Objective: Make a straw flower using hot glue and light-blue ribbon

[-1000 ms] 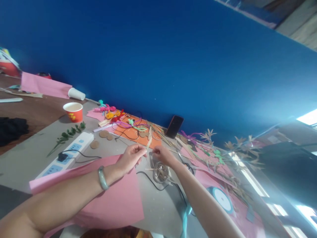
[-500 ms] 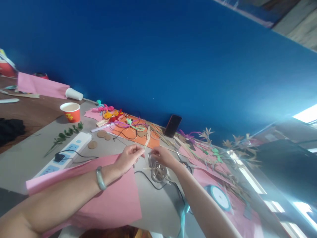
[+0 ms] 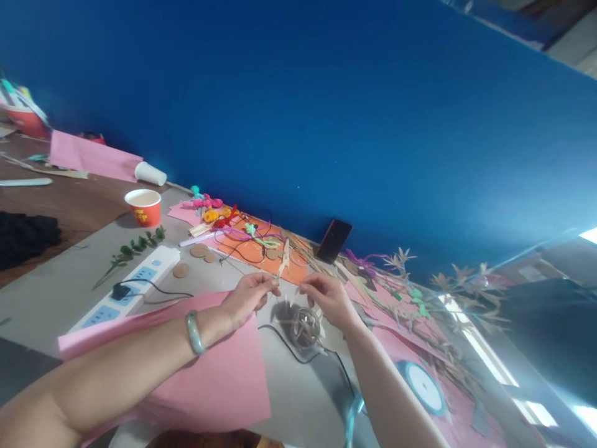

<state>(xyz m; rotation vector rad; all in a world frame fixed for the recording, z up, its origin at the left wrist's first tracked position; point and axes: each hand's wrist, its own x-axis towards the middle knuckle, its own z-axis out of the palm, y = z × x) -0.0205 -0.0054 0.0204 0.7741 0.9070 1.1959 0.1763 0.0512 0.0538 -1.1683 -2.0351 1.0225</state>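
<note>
pale strip [image 3: 283, 264] pinched at its near end by left hand [image 3: 254, 295], fingers closed, mid-scene | right hand [image 3: 329, 300] half-curled just beside, any hold cannot be told | red paper cup [image 3: 145, 214] seen far left

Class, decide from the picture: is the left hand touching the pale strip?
Touching: the head view shows the left hand pinching the pale strip by its lower end.
</note>
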